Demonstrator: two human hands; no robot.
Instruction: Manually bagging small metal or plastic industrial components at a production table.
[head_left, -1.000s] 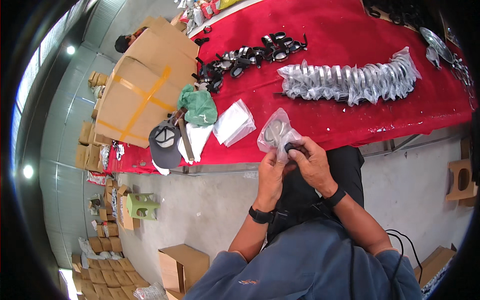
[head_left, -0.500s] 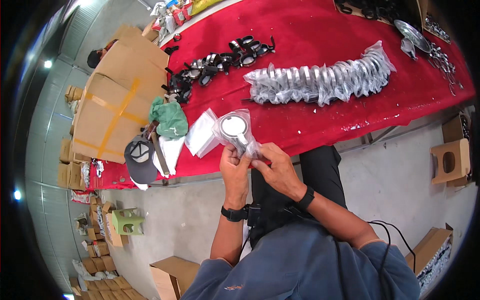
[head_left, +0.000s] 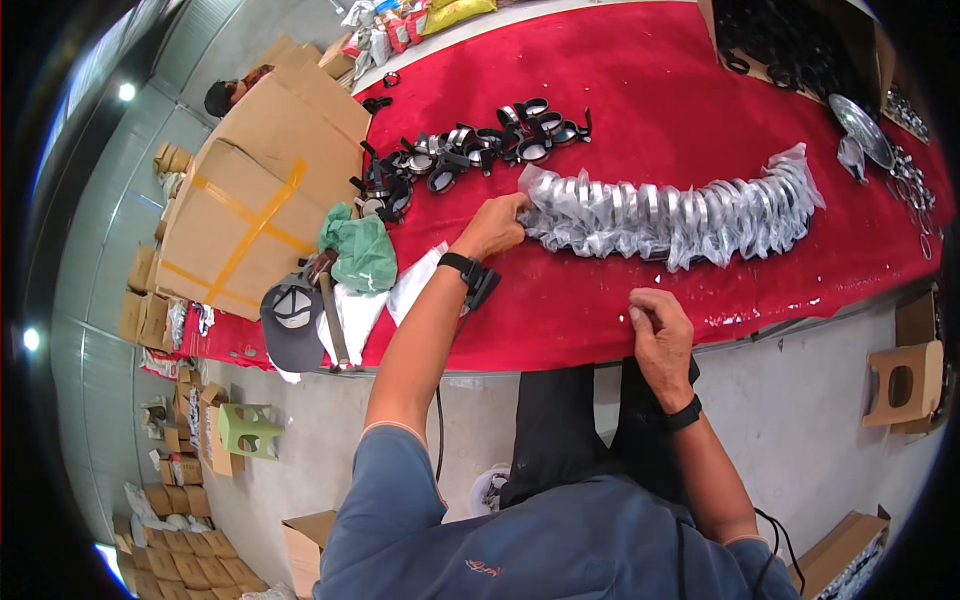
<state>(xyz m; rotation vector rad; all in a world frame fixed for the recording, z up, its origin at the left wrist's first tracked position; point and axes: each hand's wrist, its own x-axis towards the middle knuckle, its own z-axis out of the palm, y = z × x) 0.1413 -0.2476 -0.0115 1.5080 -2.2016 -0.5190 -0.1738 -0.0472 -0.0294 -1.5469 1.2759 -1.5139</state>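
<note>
A long row of round silver metal pieces in clear plastic bags (head_left: 670,220) lies across the red-covered table. At its left end my left hand (head_left: 497,225) has its fingers closed on the end bagged piece; the fingertips are partly hidden against the plastic. My right hand (head_left: 662,335) hovers over the table's near edge, loosely curled, with nothing seen in it. Beyond my left hand lies a heap of unbagged round metal pieces with black straps (head_left: 440,160). Flat clear bags (head_left: 415,283) are partly covered by my left forearm.
To the left are a large taped carton (head_left: 235,210), a green plastic bag (head_left: 358,250), a grey cap (head_left: 292,320) and a wooden-handled tool (head_left: 334,320). A box of black parts (head_left: 790,50) and a round metal plate (head_left: 860,130) occupy the far right. Behind the carton is another person (head_left: 225,95).
Both hands were together on one bagged round piece near the edge. My left hand has carried it forward to the row's left end; my right hand has let go and moved right.
</note>
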